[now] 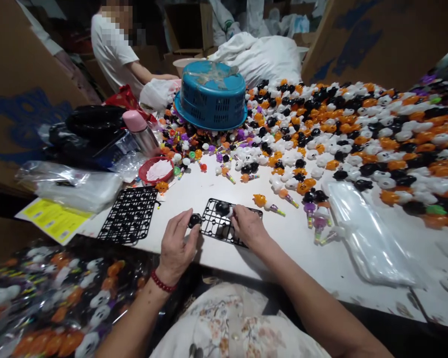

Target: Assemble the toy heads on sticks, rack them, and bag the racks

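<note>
Your L hand [177, 243] has a small black piece [195, 220] btwn thumb & fingers, just L of the black grid [211, 229] on the table [182, 191]. Your R hand [249, 226] is narrow, fingertips at a black-and-white piece [222, 208] over the grid; can't tell if it's gripped.

Around you: 2nd black grid [129, 215] to L, red basket [141, 172] w/ pale stuff, pink-capped flask [140, 132], clear bags [369, 233] to R. Upside-down blue basket [213, 94] & heap of orange/white/black pieces [358, 127] block the far side.

Hidden: part of grid under R hand; co-worker's [114, 47] lower body. Heap's cut off at R edge; bagged pieces [70, 298] low L, blurry.
</note>
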`<state>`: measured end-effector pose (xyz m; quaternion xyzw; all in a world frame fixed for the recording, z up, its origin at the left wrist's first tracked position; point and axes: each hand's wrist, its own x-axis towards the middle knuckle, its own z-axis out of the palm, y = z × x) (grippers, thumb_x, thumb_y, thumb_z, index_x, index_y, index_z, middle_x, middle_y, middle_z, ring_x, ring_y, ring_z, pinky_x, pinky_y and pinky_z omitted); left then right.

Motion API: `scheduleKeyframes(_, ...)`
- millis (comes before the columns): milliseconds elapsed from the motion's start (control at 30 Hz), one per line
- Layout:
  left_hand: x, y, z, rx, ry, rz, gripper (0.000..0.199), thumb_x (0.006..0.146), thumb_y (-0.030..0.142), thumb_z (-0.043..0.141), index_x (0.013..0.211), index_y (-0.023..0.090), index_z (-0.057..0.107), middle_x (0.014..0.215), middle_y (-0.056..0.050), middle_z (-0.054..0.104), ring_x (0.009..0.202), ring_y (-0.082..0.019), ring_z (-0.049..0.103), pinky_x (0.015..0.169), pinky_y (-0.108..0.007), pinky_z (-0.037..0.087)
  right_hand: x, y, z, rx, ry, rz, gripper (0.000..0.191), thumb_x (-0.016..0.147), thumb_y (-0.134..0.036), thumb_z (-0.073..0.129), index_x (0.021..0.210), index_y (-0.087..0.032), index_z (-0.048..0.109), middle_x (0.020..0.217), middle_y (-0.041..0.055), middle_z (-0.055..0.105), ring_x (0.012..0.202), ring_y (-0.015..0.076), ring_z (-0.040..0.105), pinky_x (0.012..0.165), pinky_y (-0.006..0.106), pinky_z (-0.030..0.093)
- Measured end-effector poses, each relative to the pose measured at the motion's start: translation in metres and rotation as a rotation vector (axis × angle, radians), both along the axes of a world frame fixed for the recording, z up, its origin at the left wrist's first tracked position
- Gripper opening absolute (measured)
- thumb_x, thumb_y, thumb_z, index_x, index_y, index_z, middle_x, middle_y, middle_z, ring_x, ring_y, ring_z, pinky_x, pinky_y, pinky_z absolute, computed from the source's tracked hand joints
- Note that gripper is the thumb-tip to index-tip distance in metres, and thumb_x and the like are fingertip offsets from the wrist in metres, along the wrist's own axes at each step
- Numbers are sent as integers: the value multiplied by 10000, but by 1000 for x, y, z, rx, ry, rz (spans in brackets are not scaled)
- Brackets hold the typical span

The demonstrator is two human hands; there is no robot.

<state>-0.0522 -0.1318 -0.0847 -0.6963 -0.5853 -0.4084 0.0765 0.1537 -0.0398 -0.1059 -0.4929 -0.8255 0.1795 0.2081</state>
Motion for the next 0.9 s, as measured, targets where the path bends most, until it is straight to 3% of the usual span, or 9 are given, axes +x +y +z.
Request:
scheduleKeyframes(167, 1, 3, 0, -26, -35, 5, 356, 943, 207, 566, 1296, 162, 549, 1168, -133, 662, 1083, -223, 639, 892, -372, 570, -39, 8, -3, -394, 407, 54, 77, 880, -215, 592, 949, -188, 615, 820, 27, 700, 734, 174, 634, 679, 270, 453)
scheduleKeyframes(267, 0, 4, -1, -39, -62, 16, 324, 954, 225, 551, 1270, 157, 558, 1154, -127, 667, 1053, -208, 648, 849, -344, 582, -60, 10, -9, -551, 553, 86, 55, 862, -229, 616, 890, -183, 626, 790, 13, 697, 732, 167, 655, 682, 263, 474)
scheduleKeyframes(400, 0, 4, -2, -45, -80, 29, 300, 952, 222, 557, 1242, 146, 561, 1127, -125, 665, 1012, -193, 648, 840, -334, 585, -71, 9, -11, -494, 450, 110, 70, 850, -168, 591, 893, -172, 646, 790, 26, 696, 737, 167, 634, 686, 258, 458)
scheduleKeyframes(567, 2, 5, 0, -75, -96, 40, 274, 959, 257, 551, 1209, 147, 567, 1087, -119, 669, 988, -198, 653, 829, -344, 588, -70, 9, -6, -392, 281, 122, 178, 870, -184, 583, 1033, -183, 653, 857, 54, 712, 747, 185, 616, 676, 260, 432)
scheduleKeyframes(900, 1, 11, 0, -31, -68, 11, 275, 928, 231, 605, 1189, 150, 576, 1038, -100, 664, 923, -189, 655, 817, -327, 574, -65, 21, -1, -398, 264, 140, 112, 886, -224, 606, 977, -186, 659, 854, 50, 707, 771, 187, 620, 680, 260, 418)
